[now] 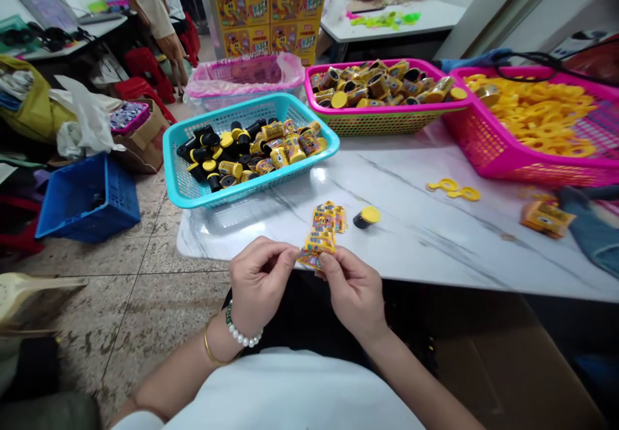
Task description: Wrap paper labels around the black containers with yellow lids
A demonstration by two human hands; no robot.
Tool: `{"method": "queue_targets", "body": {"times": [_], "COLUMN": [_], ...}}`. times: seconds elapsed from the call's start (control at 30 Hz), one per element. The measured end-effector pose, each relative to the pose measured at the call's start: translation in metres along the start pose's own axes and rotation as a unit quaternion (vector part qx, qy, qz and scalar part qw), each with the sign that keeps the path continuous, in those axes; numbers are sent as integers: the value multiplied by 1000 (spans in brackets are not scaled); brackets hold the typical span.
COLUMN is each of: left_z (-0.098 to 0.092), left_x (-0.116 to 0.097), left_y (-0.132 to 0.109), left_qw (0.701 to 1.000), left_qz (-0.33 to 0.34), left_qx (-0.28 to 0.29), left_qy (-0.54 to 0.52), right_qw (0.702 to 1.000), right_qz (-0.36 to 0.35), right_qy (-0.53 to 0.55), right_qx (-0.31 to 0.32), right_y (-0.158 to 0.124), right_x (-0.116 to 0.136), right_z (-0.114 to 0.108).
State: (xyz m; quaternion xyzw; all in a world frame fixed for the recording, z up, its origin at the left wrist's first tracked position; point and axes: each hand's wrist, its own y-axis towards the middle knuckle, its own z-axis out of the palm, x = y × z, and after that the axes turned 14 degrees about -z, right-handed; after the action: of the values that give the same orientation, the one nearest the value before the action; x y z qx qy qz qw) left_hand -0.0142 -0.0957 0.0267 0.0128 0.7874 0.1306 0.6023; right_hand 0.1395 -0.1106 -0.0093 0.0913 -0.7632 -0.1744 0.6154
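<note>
In the head view, my right hand (355,288) pinches a small yellow printed label (318,249) between thumb and fingers, over the table's front edge. My left hand (264,275) is closed in a pinch at the label's left corner. More of these printed labels (329,216) lie stacked on the table just beyond my fingers. To their right, a small black canister with a yellow cap (366,216) rests on its side. Left of centre, a turquoise basket (176,188) holds black canisters with yellow caps and others wrapped in printed labels.
A pink basket (387,109) of wrapped canisters stands behind. Another pink basket (527,166) holds yellow plastic ring parts, with two loose ring parts (454,189) before it. A yellow packet (547,217) lies far right. A blue crate (89,204) stands on the floor; a person (157,14) is behind.
</note>
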Motion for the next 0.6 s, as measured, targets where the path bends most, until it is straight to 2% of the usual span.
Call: {"method": "queue_targets", "body": {"times": [0.23,0.33,0.4,0.47,0.6], "left_z": [5,7,7,8,6], "left_x": [0,0,0,1,8], "left_y": [3,4,5,7,11], "left_qw": [1000,998,994,980,928], "left_qz": [-14,-46,-87,-156,-297], "left_qx": [-15,16,45,87,169], "left_qy": [-20,-27,-47,-86,-151], "right_qw": [993,990,987,985,979], "right_qz": [-84,-112,-123,-141,-186], "right_qy": [-81,-91,-99,-99,-84], "right_qx": [3,2,-3,-8,10], "right_y": [0,1,1,1,0], "right_x": [-1,0,-1,-3,-5], "right_z": [-3,-4,-4,-5,-6]}}
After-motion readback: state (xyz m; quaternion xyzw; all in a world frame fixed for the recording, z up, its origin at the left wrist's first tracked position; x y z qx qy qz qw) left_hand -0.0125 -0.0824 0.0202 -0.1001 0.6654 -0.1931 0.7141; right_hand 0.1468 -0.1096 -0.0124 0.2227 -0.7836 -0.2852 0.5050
